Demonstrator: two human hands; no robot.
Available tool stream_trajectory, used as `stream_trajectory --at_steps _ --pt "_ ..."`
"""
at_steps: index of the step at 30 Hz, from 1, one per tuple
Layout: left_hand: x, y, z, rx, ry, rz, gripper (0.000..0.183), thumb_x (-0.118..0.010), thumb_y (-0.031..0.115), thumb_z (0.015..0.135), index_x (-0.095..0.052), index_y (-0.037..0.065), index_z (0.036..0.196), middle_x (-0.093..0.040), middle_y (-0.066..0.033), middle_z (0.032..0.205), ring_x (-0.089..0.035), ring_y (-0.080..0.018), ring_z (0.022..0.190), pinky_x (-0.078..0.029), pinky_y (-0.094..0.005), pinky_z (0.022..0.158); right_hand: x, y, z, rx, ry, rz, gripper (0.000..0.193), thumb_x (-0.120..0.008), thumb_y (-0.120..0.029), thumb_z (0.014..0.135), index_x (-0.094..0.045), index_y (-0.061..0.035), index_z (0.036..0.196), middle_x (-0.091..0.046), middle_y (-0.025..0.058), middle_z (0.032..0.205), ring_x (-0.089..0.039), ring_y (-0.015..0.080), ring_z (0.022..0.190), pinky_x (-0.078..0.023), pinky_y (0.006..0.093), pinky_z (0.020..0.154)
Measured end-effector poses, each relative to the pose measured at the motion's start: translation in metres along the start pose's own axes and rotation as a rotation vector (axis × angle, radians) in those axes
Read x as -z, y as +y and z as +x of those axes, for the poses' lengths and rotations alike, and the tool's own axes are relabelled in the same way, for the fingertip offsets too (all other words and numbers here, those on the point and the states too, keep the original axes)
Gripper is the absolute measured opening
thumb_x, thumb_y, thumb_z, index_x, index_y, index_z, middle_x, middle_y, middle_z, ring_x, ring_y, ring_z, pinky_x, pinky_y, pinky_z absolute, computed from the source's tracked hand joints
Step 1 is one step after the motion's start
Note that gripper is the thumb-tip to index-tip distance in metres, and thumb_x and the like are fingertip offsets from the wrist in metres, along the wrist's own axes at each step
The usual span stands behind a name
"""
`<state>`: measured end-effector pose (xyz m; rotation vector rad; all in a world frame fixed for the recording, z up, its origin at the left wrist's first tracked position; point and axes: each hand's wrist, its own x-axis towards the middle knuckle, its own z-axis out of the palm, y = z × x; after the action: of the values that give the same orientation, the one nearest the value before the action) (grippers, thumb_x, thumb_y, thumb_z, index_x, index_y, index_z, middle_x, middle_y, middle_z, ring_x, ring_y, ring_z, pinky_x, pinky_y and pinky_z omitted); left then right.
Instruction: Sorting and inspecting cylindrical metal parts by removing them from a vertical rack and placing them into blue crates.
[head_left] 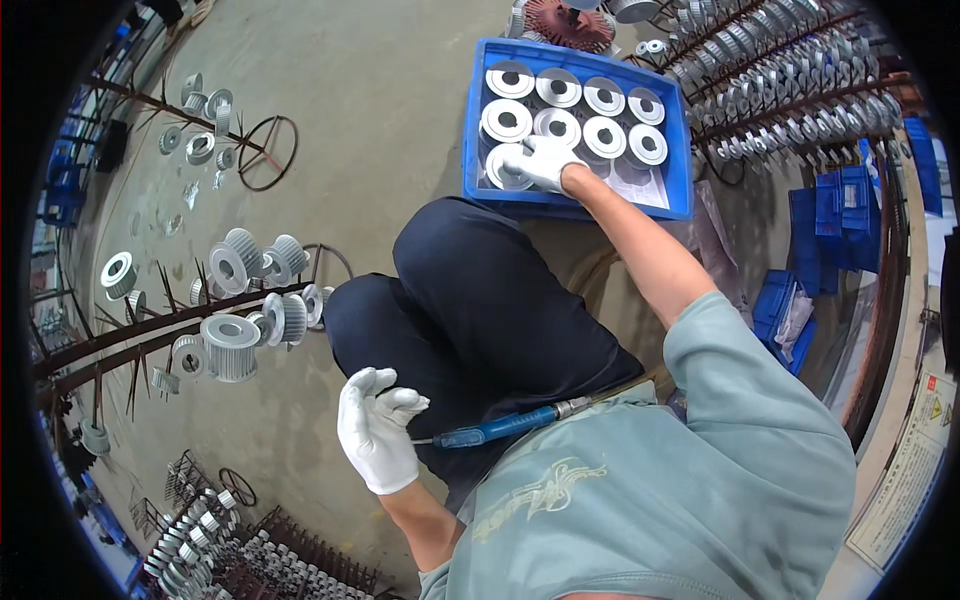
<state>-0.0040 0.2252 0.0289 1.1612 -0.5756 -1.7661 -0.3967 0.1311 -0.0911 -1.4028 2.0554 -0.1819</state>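
Observation:
My right hand, in a white glove, reaches into a blue crate. Its fingers are closed on the rim of a silver toothed pulley at the crate's near left corner. More pulleys stand in rows beside it, flat faces up, each with a dark centre bore. My left hand, also gloved, is raised beside my lap with its fingers partly bent and apart, and nothing shows in it. Across my lap lies a slim blue power tool, its thin metal tip pointing toward the left hand.
At the left, rusty racks with upright rods carry silver pulleys. Another loaded rack stands at the far right. Blue bins line the right side. A reddish-brown round part sits behind the crate.

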Motion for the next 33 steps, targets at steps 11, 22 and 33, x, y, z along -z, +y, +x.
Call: stream_trajectory --at_steps 11,22,33 --pt "-0.004 -0.002 0.003 -0.015 0.066 0.043 0.033 -0.049 0.024 0.099 -0.057 -0.002 0.117 -0.065 -0.0184 0.101 -0.067 -0.0254 0.067 -0.058 -0.035 0.057 -0.036 0.031 0.047 -0.254 0.374 0.099 0.052 -0.051 -0.049 0.087 -0.072 -0.0018 0.091 -0.071 0.0139 0.099 -0.064 0.0352 0.089 -0.049 0.0407 0.082" --pt "-0.007 0.0 0.005 -0.028 0.081 0.069 0.032 -0.05 0.024 0.099 -0.058 -0.002 0.116 -0.065 -0.0173 0.099 -0.066 -0.0241 0.064 -0.057 -0.0339 0.056 -0.035 0.03 0.041 -0.208 0.31 0.201 0.049 -0.052 -0.045 0.087 -0.072 -0.0007 0.096 -0.072 0.014 0.099 -0.065 0.0344 0.087 -0.05 0.0389 0.082" --pt "-0.004 0.0 0.003 -0.039 0.104 0.088 0.032 -0.048 0.025 0.099 -0.057 -0.001 0.117 -0.066 -0.0168 0.099 -0.066 -0.0225 0.063 -0.056 -0.0331 0.054 -0.021 0.033 0.012 -0.047 0.118 0.485 0.042 -0.064 -0.031 0.084 -0.068 0.0002 0.112 -0.071 0.0105 0.102 -0.065 0.0206 0.084 -0.053 0.0299 0.082"
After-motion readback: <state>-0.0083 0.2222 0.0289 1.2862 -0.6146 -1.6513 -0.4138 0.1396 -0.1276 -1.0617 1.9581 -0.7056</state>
